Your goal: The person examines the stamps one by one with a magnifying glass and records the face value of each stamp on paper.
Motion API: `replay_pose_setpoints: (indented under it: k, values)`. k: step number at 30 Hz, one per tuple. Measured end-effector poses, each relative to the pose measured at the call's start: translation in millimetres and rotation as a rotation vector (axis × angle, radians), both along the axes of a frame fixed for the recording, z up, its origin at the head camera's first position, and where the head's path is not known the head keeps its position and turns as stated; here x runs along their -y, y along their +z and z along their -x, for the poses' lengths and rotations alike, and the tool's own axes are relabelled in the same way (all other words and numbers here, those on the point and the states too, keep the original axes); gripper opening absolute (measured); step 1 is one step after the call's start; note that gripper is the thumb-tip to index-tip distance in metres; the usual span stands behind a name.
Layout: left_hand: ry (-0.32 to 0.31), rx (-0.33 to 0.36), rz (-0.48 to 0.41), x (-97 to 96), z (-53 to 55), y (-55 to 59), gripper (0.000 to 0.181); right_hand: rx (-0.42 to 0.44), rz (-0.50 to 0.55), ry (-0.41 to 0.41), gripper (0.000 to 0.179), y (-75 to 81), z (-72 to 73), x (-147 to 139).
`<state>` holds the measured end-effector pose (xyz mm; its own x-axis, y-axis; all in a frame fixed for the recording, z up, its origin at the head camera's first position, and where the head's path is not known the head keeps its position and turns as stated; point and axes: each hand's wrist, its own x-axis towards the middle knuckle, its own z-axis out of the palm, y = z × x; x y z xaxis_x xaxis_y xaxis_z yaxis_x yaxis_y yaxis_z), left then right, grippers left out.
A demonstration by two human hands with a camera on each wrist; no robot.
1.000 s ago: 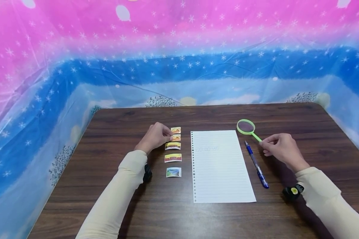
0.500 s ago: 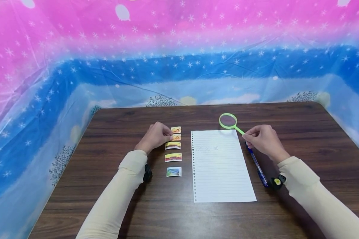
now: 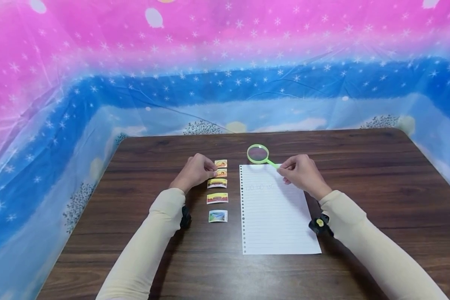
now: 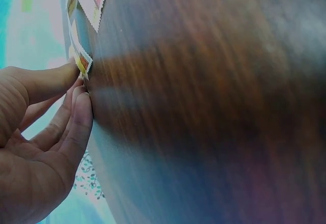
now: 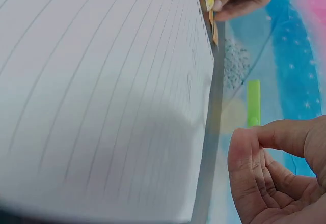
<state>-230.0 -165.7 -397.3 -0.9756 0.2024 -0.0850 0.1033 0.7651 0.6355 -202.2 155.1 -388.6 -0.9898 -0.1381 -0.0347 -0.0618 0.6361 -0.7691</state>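
My right hand [image 3: 301,173] pinches the handle end of a green magnifying glass [image 3: 261,156], raised over the top edge of a lined sheet [image 3: 275,221]. In the right wrist view, thumb and forefinger meet on the green handle [image 5: 253,102]. At the left, my left hand [image 3: 196,171] pinches the edge of a small orange stamp [image 3: 222,173] with thumb and fingertips, low on the table. Another orange stamp [image 3: 221,163] lies just beyond it. Nearer come a yellow stamp [image 3: 217,183], a red-and-yellow stamp [image 3: 217,198] and a blue-green stamp [image 3: 218,216], in one column.
Faint handwriting [image 3: 259,187] runs across the sheet's upper part. The brown wooden table [image 3: 135,233] extends around everything, with a patterned cloth [image 3: 225,87] hanging behind its far edge. My right wrist covers the spot beside the sheet where a pen lay in the earlier frames.
My right hand has carried the magnifying glass leftward, from right of the sheet to above its top edge. My left hand and the stamps have stayed put. The blue pen is now hidden.
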Motion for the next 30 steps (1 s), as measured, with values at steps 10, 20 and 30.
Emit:
replay_pose_setpoints:
  k: [10, 20, 30]
  values:
    - [-0.006, -0.002, -0.01, 0.4, 1.1, 1.0, 0.012, -0.001, 0.003, 0.076, 0.016, -3.3, 2.8, 34.5]
    - [-0.02, -0.004, -0.016, 1.6, -1.0, 2.2, 0.013, -0.017, -0.027, 0.132, 0.013, -9.9, 2.8, 56.5]
    - [-0.006, 0.011, 0.002, -0.1, -0.1, 1.9, 0.014, -0.037, -0.022, 0.159, 0.01, -13.6, 0.6, 66.9]
